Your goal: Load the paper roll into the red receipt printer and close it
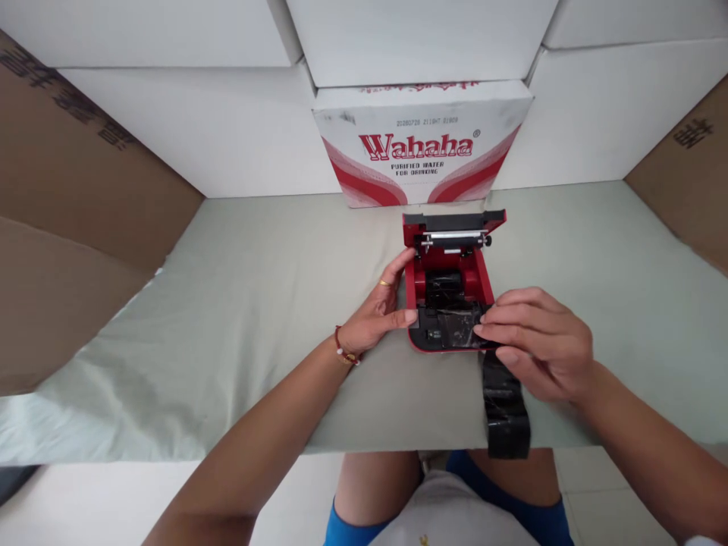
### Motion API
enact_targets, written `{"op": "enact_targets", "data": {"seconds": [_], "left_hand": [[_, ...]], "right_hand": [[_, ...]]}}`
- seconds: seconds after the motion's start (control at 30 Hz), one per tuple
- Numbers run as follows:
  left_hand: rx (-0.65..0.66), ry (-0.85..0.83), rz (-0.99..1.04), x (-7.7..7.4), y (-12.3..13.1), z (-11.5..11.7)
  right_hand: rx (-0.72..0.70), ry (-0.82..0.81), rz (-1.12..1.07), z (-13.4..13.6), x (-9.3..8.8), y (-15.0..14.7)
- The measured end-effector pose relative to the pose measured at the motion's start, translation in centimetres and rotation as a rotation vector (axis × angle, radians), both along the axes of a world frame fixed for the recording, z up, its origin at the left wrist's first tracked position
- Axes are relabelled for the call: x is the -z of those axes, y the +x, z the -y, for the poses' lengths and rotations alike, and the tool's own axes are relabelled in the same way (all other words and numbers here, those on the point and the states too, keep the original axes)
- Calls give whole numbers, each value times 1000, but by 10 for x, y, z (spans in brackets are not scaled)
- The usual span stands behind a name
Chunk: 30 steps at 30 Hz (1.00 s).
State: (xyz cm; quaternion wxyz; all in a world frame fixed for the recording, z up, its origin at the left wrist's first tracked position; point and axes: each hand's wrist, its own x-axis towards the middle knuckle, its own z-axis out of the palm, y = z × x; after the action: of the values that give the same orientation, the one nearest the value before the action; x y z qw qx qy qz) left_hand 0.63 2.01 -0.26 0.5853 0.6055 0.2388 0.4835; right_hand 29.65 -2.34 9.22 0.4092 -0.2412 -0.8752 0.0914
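Note:
A small red and black device (414, 337) sits on the cloth-covered table with its lid (455, 221) raised. Inside it lies a dark roll (444, 282), and a glossy black film (456, 327) covers part of its front. My left hand (378, 311) holds the device's left side, thumb on the front corner and fingers along the wall. With bent fingers, my right hand (540, 341) touches the film at the front right corner. Below that hand a black strip (505, 402) hangs over the table's front edge.
A Wahaha water carton (424, 152) stands behind the device against stacked white boxes (199, 129). Brown cardboard boxes flank the table (255, 265) at left (73, 227) and right (682, 174). My legs are below the front edge.

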Motion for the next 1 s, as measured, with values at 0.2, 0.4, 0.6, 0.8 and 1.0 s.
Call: {"op": "enact_targets", "data": {"seconds": [0.2, 0.4, 0.6, 0.8, 1.0], "left_hand": [[-75, -109, 78, 10, 8, -5], [-148, -46, 17, 12, 10, -8], [-139, -35, 0, 15, 9, -13], [-122, -38, 19, 12, 9, -12], [-103, -53, 31, 12, 9, -10]], "right_hand": [[169, -560, 266, -35, -48, -22], [347, -385, 947, -75, -43, -65], [437, -334, 1100, -82, -33, -78], [311, -207, 730, -51, -58, -24], [395, -199, 316, -9, -49, 63]]}}
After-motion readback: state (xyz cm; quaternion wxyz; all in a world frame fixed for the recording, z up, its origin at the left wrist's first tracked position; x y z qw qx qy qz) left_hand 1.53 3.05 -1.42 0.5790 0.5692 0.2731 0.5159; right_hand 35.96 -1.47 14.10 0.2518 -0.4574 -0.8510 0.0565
